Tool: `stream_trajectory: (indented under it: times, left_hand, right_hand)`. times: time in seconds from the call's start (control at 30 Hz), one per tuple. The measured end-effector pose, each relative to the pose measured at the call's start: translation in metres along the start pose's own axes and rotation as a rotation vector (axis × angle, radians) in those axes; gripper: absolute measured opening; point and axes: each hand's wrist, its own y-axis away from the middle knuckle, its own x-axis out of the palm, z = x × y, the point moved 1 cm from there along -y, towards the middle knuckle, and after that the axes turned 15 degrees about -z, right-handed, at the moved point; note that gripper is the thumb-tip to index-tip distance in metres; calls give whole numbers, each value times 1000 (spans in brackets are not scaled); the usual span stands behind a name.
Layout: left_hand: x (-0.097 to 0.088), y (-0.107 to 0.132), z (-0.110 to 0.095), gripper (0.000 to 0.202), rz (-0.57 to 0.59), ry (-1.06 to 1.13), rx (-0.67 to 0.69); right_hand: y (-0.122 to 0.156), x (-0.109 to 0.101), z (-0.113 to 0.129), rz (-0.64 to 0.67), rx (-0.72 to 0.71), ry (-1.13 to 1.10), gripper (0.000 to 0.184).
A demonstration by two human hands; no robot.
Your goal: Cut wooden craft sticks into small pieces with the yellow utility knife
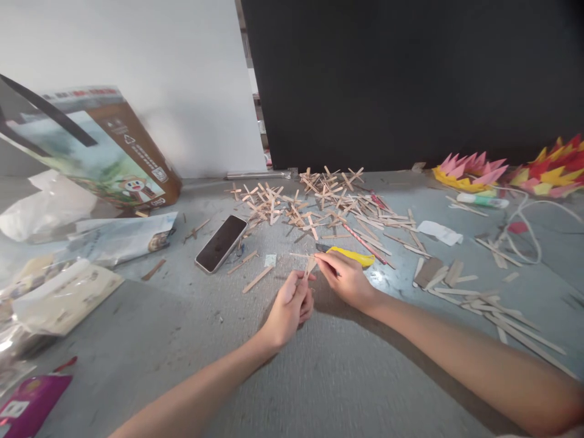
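My left hand (291,304) is closed around a wooden craft stick (310,266) that points up and away from me. Between the thumb and fingertips of my right hand (344,277) is a thin wooden strip (301,255), lying crosswise at the tip of the left hand's stick. Whether the two pieces touch is too small to tell. Just beyond my right hand lies a yellow craft knife (353,256), partly hidden by the fingers. Loose craft sticks (258,279) and a small pale square (270,260) rest left of my hands.
A pile of crossed sticks (296,207) lies ahead, with a red patterned pencil (362,241) beside it. A phone (222,243) is left of centre. More sticks (493,307), a glue stick (482,201) and a white cable (524,213) are right; a paper bag (123,152) stands left.
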Motion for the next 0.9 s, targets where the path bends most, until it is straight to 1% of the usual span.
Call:
stream_trajectory:
  times: [0.23,0.47,0.57,0.63,0.67,0.7,0.77,0.9]
  left_hand:
    - [-2,-6,3,41,65,11,-33]
    - [-5,-6,0,39,92,32,-53]
    - [-4,2,3,41,80,-21,-47]
    - [-3,7,6,42,80,-129,-31]
    - [-2,9,8,43,113,-164,-31]
    - [0,10,8,43,119,-169,-17]
    - [1,9,8,42,60,-120,18]
    - [2,4,4,42,-50,-21,28]
  right_hand:
    - [-4,-1,-2,40,-21,56,21]
    - [-13,-4,1,61,-76,106,22]
    - [-29,-16,-9,-16,-41,151,25]
    - [-43,-28,-20,-110,7,201,33]
    - [-48,-34,-25,-137,22,219,34]
    - [-52,-38,-28,-139,27,227,34]
    - [-53,-41,-31,-81,10,211,31]
    - [-37,-27,-23,101,-73,161,27]
